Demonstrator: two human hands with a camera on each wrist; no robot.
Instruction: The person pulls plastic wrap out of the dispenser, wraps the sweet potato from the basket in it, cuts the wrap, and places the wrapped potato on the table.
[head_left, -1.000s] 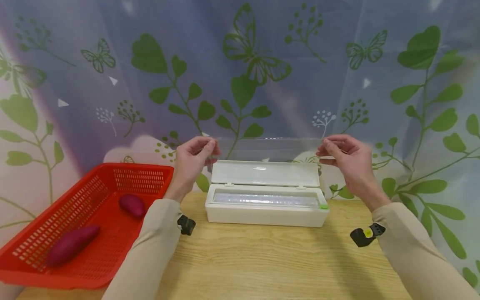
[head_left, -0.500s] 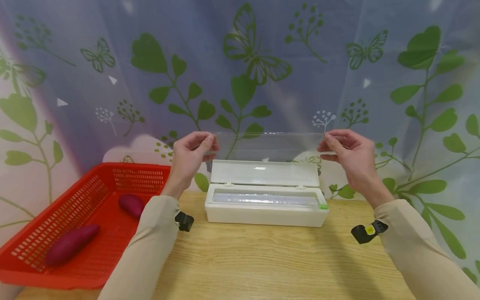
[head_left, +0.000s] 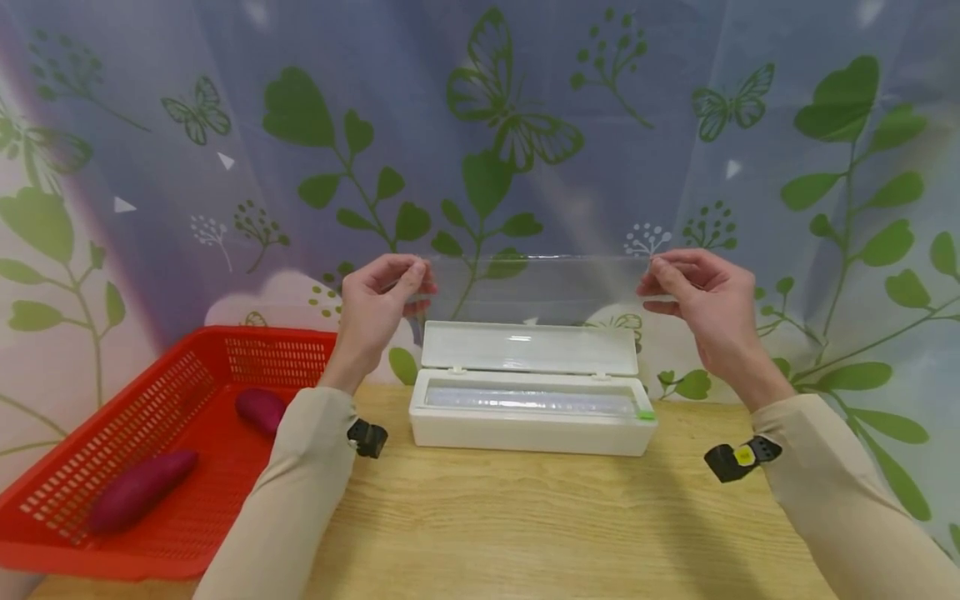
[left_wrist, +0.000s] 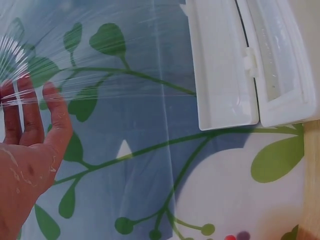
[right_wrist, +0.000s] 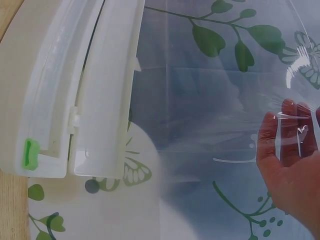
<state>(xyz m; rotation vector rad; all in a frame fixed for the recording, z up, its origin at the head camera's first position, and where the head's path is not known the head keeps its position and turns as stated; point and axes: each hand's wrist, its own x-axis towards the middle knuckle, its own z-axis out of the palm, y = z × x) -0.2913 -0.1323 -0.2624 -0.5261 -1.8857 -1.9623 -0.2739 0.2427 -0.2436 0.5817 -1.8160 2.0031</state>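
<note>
A clear sheet of cling film point(head_left: 540, 279) is stretched between my two hands above a white cling film dispenser point(head_left: 532, 435). My left hand point(head_left: 377, 302) pinches its left corner between thumb and finger; my right hand point(head_left: 708, 298) pinches the right corner likewise. Creases in the film point(left_wrist: 45, 55) fan out from the left fingers in the left wrist view. The dispenser's lid point(head_left: 528, 347) stands raised at the back. Inside lies the film roll point(head_left: 528, 400), and a small green slider point(right_wrist: 31, 154) sits at the right end of the front edge.
A red plastic basket point(head_left: 225, 467) stands on the left, partly behind my left forearm, with two purple sweet potatoes point(head_left: 142, 492) in it. The dispenser rests on a wooden table point(head_left: 517, 517). Close behind hangs a patterned curtain point(head_left: 360, 75) with leaves and butterflies.
Both hands have risen and drifted slightly apart, drawing the film higher above the dispenser. The dispenser and basket have stayed in place.
</note>
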